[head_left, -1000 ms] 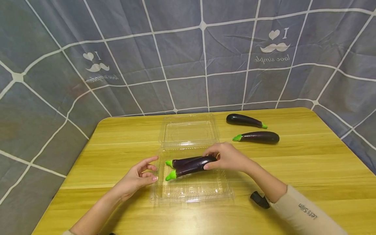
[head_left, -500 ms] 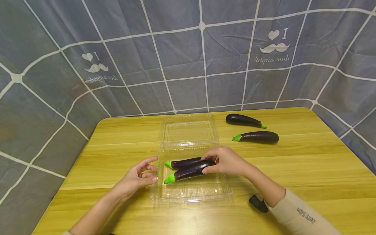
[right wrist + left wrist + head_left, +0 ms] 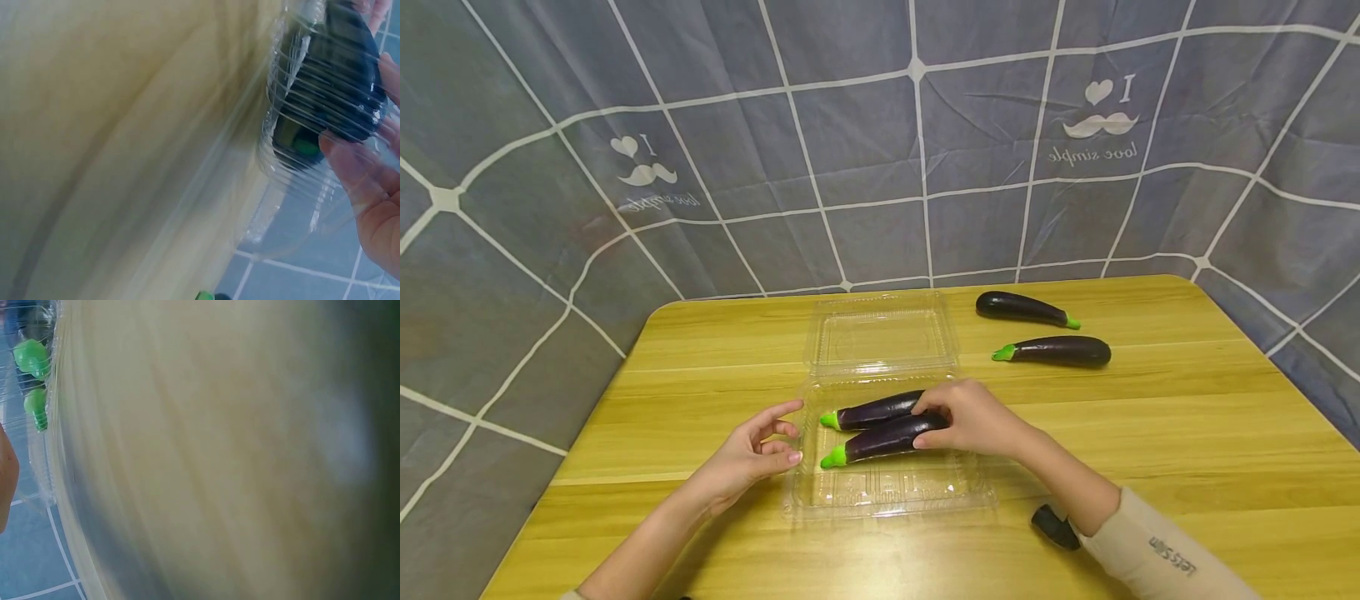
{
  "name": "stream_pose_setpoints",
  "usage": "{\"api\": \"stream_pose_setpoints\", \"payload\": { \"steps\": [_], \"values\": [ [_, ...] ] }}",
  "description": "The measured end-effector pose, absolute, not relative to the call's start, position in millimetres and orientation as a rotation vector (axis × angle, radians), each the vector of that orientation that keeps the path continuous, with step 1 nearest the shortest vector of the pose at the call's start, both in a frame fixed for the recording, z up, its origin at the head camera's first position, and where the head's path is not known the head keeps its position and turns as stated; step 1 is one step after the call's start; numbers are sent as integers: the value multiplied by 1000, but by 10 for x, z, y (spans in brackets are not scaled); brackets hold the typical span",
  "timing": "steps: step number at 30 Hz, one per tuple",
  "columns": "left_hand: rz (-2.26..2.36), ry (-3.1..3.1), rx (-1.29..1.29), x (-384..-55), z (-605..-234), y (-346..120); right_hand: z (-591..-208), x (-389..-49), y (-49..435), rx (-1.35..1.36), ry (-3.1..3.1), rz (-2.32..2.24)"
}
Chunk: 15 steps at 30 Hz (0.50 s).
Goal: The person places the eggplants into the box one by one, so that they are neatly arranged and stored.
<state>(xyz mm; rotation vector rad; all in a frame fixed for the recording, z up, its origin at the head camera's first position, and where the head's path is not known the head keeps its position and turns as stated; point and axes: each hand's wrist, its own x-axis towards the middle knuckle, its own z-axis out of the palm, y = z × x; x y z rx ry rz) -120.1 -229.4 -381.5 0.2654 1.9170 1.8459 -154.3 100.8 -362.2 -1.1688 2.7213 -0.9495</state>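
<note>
Two dark purple eggplants with green stems lie side by side, slightly slanted, in the base of a clear plastic clamshell box [image 3: 887, 507]. My right hand [image 3: 976, 423] holds the blunt right end of the nearer eggplant [image 3: 882, 442], thumb on its near side and fingers over the top. The farther eggplant [image 3: 876, 412] is partly covered by those fingers. At the box's left rim is my left hand [image 3: 745, 452], fingers loosely bent and holding nothing. The left wrist view catches the green stems [image 3: 31, 357] through the box wall. In the right wrist view, the wall's ridges cross a dark eggplant [image 3: 353, 69].
The box's lid [image 3: 880, 335] lies folded back on the wooden table [image 3: 722, 350]. Two more eggplants, one farther [image 3: 1021, 308] and one nearer [image 3: 1060, 351], lie at the back right. A black object [image 3: 1055, 527] is beside the right sleeve. A grey gridded curtain [image 3: 865, 150] surrounds the table.
My right hand has shifted slightly toward me, lowering the nearer eggplant in the box. The farther eggplant has come more into view behind it. The left hand has stayed in place.
</note>
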Motion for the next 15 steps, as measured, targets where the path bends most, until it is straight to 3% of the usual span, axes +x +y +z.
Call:
{"api": "stream_pose_setpoints", "payload": {
  "steps": [15],
  "values": [
    [1830,1933,275,-1194,-3826,-2303,-3711,-1502,975,-1217,2749,-896]
  ]
}}
